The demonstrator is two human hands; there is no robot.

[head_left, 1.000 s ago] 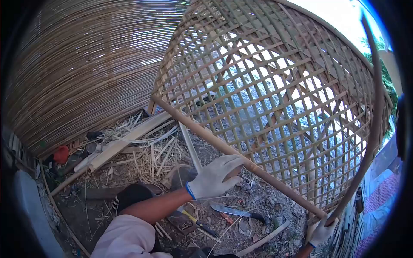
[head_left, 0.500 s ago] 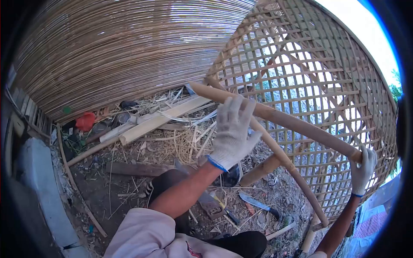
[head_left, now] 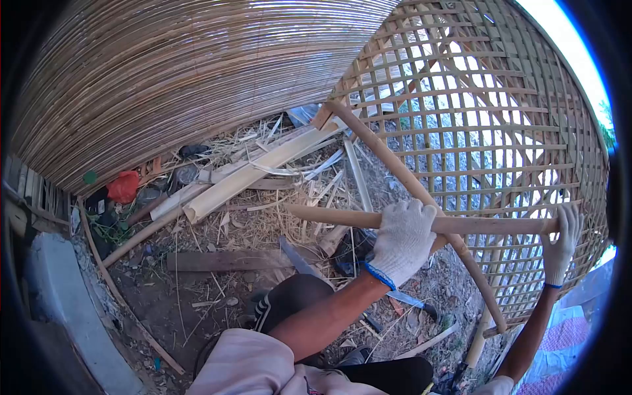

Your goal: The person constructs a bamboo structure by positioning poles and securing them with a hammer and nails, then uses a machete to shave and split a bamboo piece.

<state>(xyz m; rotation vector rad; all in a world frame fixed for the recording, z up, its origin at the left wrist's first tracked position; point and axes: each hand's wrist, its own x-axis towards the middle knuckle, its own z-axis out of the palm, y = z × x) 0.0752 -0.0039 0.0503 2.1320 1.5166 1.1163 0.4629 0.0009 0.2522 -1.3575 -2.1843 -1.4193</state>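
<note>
A bamboo pole (head_left: 484, 226) with a slanted, pointed left end lies nearly level across my view. My left hand (head_left: 403, 240), in a white knit glove with a blue cuff, is wrapped round it left of the middle. At the pole's right end my right hand (head_left: 561, 243), gloved alike, grips it with bent fingers. Beneath the held pole, a longer curved bamboo pole (head_left: 395, 161) crosses it, running from the wall corner down to the right. Below my left wrist a machete (head_left: 411, 300) with a dark handle lies on the ground, its blade partly hidden.
A woven bamboo lattice (head_left: 480, 145) stands at right, a slatted bamboo wall (head_left: 197, 72) at back left. Split bamboo lengths (head_left: 257, 172) and shavings cover the ground. A saw blade (head_left: 297, 257), a wooden plank (head_left: 224, 261), a red bag (head_left: 123, 187) and a concrete ledge (head_left: 72, 296) are around.
The held pole has swung from a slope down to the right to almost level. My left hand, spread on it before, has moved right and down and closed round it.
</note>
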